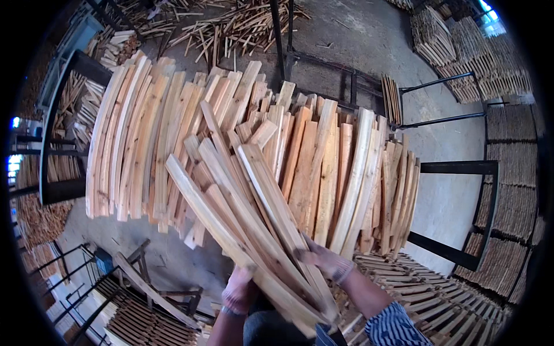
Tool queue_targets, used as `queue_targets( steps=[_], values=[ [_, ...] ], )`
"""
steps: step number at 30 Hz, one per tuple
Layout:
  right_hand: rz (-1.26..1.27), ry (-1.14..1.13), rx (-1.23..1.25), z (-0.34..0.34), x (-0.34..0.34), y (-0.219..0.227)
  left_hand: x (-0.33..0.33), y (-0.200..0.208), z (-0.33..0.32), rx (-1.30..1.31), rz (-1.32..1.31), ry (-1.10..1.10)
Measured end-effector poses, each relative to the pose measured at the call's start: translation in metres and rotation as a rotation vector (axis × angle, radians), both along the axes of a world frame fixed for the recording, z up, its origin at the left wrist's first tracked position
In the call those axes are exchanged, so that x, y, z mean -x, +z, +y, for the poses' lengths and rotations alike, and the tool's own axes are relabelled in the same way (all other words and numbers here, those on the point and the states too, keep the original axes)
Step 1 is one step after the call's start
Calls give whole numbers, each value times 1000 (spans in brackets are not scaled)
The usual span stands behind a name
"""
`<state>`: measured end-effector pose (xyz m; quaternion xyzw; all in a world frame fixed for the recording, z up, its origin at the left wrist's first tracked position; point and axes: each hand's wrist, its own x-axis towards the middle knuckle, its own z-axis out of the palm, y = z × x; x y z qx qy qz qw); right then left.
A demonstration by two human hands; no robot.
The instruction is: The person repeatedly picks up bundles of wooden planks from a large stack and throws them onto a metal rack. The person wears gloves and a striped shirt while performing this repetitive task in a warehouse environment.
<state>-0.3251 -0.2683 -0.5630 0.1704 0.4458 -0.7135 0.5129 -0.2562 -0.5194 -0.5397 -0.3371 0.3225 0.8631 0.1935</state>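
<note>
My left hand point(240, 288), in a pale knitted work glove, is closed around the near left side of a bundle of sawn wooden battens point(210, 214). From the other side, my gloved right hand point(326, 259) grips the outer right batten of this bundle, its fingers partly behind the wood. The battens slant from the upper left toward my body, and their near ends are close to my waist. Their far ends overlap a wide heap of similar battens point(133, 138), so I cannot tell whether they rest on it. The undersides of both hands are hidden.
Dark metal bars point(490, 216) stick out at the right of the heap, with another frame point(49, 132) at its left. Slatted wood stacks point(511, 167) line the right side. Loose sticks point(231, 29) lie on the floor beyond. Layered slats point(438, 294) are at lower right.
</note>
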Motion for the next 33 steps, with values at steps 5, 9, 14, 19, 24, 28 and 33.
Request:
queue_targets(
  steps=[5,9,14,19,24,28,33],
  values=[
    [80,185,-242,0,25,40,14,34,30,30,-119,45],
    [7,181,-218,30,28,108,7,95,69,175,-151,-10],
    [56,431,-376,72,36,228,-9,180,130,-79,-283,38],
    [-120,437,-404,85,40,348,-21,264,161,-395,-315,34],
    [-181,452,-428,74,43,411,-13,308,144,-668,-373,-74],
    [-62,491,-418,55,71,400,12,282,122,-783,-281,-39],
    [191,748,-601,26,109,310,42,181,101,-847,-375,7]
  ],
)
